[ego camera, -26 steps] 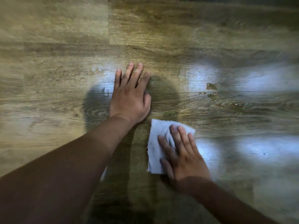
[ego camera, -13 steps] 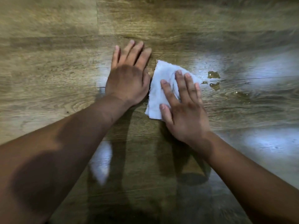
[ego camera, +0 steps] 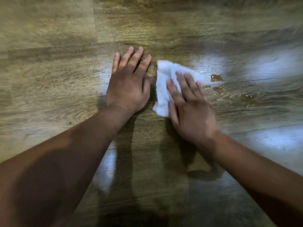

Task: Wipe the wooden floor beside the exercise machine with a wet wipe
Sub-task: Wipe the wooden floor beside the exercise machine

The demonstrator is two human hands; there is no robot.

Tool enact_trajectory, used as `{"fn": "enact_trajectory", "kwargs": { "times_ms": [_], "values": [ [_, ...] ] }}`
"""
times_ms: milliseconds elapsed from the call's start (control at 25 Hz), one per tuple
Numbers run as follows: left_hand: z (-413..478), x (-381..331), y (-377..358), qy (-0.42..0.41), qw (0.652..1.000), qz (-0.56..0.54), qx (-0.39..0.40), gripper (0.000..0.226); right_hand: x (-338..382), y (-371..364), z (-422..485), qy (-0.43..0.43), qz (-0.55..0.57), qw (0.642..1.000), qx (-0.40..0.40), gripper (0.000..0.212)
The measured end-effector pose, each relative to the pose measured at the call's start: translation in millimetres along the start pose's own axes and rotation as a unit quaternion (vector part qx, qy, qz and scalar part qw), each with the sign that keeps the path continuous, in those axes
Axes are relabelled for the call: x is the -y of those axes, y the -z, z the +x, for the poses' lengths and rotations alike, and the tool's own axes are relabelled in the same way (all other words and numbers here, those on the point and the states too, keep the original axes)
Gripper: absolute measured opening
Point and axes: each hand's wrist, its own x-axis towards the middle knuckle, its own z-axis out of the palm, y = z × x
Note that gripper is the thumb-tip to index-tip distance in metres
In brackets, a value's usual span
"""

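The wooden floor [ego camera: 49, 76] fills the whole view. A white wet wipe [ego camera: 164, 82] lies flat on it at the centre. My right hand [ego camera: 188, 105] presses down on the wipe with straight fingers and covers its right half. My left hand [ego camera: 129, 82] rests flat on the bare floor just left of the wipe, fingers straight and pointing away from me. The exercise machine is out of view.
Small puddles of liquid [ego camera: 216, 78] sit on the boards just right of the wipe, with more droplets [ego camera: 246, 96] further right. Pale light reflections show on the glossy floor at right and below my left forearm.
My right hand has slid the wipe from near me up beside my left hand, then slightly rightward toward the puddles. The left hand has stayed planted on the floor.
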Motion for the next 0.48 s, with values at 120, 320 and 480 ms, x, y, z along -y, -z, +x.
{"fn": "enact_trajectory", "kwargs": {
  "times_ms": [120,320,480],
  "values": [
    [-0.4,1.0,-4.0,-0.011,1.000,0.007,-0.020,0.054,-9.2,5.1,-6.6,0.028,-0.004,0.999,0.020,0.052],
    [0.5,1.3,-4.0,-0.012,0.999,0.014,-0.029,0.056,-29.9,28.8,168.5,-0.020,-0.004,0.999,0.038,0.054],
    [2.1,-1.7,-1.0,-0.003,1.000,0.013,-0.010,0.057,-25.9,24.3,160.8,0.018,-0.004,1.000,-0.016,0.055]
  ]
}}
